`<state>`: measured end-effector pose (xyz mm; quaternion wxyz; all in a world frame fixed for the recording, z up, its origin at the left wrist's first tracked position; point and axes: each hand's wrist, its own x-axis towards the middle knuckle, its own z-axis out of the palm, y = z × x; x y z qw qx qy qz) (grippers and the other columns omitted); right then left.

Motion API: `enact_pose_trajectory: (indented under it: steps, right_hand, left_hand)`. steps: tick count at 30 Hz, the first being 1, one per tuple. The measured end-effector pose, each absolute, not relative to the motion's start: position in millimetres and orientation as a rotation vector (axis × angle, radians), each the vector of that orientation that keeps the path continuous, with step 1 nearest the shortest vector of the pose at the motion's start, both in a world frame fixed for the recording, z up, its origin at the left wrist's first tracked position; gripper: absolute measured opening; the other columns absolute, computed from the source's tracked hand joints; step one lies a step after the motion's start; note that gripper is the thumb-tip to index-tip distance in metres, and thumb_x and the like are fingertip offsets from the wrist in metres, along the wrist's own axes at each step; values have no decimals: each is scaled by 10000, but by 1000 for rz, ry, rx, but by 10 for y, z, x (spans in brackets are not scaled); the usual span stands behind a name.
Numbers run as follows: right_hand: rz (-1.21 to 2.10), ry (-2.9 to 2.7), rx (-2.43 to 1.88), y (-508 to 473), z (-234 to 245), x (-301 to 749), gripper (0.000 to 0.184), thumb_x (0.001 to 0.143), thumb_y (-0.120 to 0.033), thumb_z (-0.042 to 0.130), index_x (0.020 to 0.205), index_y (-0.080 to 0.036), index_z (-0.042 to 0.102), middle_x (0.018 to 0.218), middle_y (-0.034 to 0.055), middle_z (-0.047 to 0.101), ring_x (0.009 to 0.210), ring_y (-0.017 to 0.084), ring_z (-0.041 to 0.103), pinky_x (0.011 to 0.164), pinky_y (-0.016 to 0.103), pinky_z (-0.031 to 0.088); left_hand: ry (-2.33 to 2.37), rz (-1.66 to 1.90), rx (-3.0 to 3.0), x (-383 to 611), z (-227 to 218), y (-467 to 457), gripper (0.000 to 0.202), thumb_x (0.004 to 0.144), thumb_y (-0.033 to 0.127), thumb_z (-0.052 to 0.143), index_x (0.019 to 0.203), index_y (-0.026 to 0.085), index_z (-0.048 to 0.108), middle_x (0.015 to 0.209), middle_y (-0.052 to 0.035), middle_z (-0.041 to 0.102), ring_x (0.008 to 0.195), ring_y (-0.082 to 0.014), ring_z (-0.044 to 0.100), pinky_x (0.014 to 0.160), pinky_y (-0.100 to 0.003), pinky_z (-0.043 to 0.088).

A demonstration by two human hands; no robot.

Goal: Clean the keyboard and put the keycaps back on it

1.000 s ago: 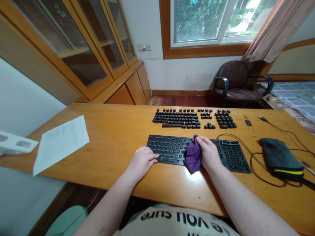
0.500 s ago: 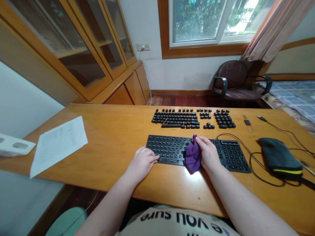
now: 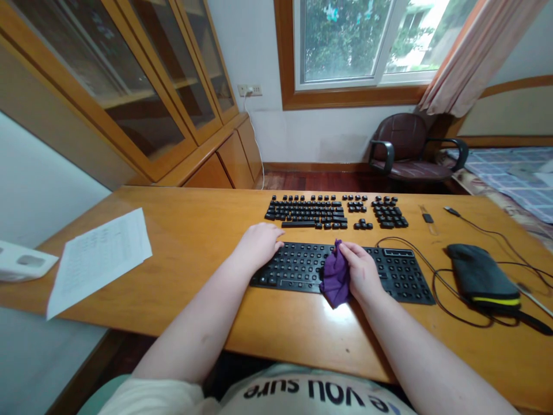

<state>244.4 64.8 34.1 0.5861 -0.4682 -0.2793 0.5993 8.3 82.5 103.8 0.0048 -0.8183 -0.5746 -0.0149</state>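
Observation:
A black keyboard base (image 3: 302, 268) with most of its key posts bare lies on the desk. A few keycaps (image 3: 268, 280) sit at its lower left corner. Over its upper left edge is my left hand (image 3: 260, 245), fingers stretched out towards the loose keycaps (image 3: 307, 211); nothing shows in it. My right hand (image 3: 362, 271) pinches a crumpled purple cloth (image 3: 336, 278), which hangs over the middle of the keyboard base and its front edge. Beyond the base, the loose black keycaps are laid out in keyboard order.
To the right lie a dark pouch (image 3: 483, 276) with a yellow stripe, a looping black cable (image 3: 436, 291) and a small keycap puller (image 3: 427, 218). Printed sheets (image 3: 101, 259) and a white object (image 3: 26, 262) are at the left. Behind the desk stands a brown chair (image 3: 408, 144).
My left hand has moved away from the keyboard's lower left corner to its upper left edge, uncovering the keycaps there. My right hand still holds the cloth in nearly the same place.

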Motion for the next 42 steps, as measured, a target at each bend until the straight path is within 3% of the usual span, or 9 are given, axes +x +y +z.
enact_pose_trajectory:
  steps: [4, 16, 27, 33, 36, 42]
  right_hand:
    - [1405, -657, -1089, 651, 334, 2446, 233, 603, -351, 768, 749, -195, 677, 653, -20, 672, 556, 127, 585, 552, 245, 470]
    - [1400, -667, -1094, 647, 310, 2456, 214, 629, -347, 757, 762, -197, 682, 670, -22, 675, 571, 121, 583, 568, 238, 462]
    - [1382, -706, -1109, 653, 281, 2463, 216, 647, -356, 746, 778, -199, 675, 689, -17, 674, 583, 131, 586, 577, 244, 462]
    - [1379, -712, -1114, 650, 300, 2461, 239, 630, -368, 753, 781, -202, 674, 679, -12, 676, 581, 142, 592, 574, 257, 473]
    - [1408, -698, -1088, 649, 310, 2458, 246, 642, -390, 738, 782, -196, 679, 700, 4, 689, 591, 146, 603, 585, 266, 488]
    - [1531, -664, -945, 663, 387, 2445, 342, 633, -360, 738, 945, -230, 693, 958, 36, 714, 826, 177, 654, 733, 289, 516]
  left_hand:
    - [-1839, 27, -2560, 174, 967, 1200, 206, 814, 301, 549, 942, 243, 699, 974, -65, 671, 913, -235, 600, 800, -330, 464]
    - [-1937, 105, -2524, 206, 582, 1623, 252, 799, 292, 540, 999, 232, 680, 1020, -88, 639, 937, -239, 601, 806, -318, 470]
    - [-2010, 77, -2505, 153, 571, 1558, 246, 761, 269, 588, 991, 222, 663, 981, -81, 668, 900, -235, 616, 792, -319, 479]
    - [-2064, -10, -2435, 116, 743, 1392, 213, 777, 260, 561, 935, 195, 689, 972, -94, 652, 949, -239, 590, 860, -333, 451]
    - [-2109, -137, -2403, 215, 840, 1165, 241, 812, 267, 519, 991, 196, 664, 995, -90, 638, 915, -219, 598, 825, -316, 467]
    - [-2176, -1137, -2575, 708, 810, 638, 204, 813, 277, 557, 989, 209, 632, 944, -43, 666, 857, -181, 613, 786, -306, 491]
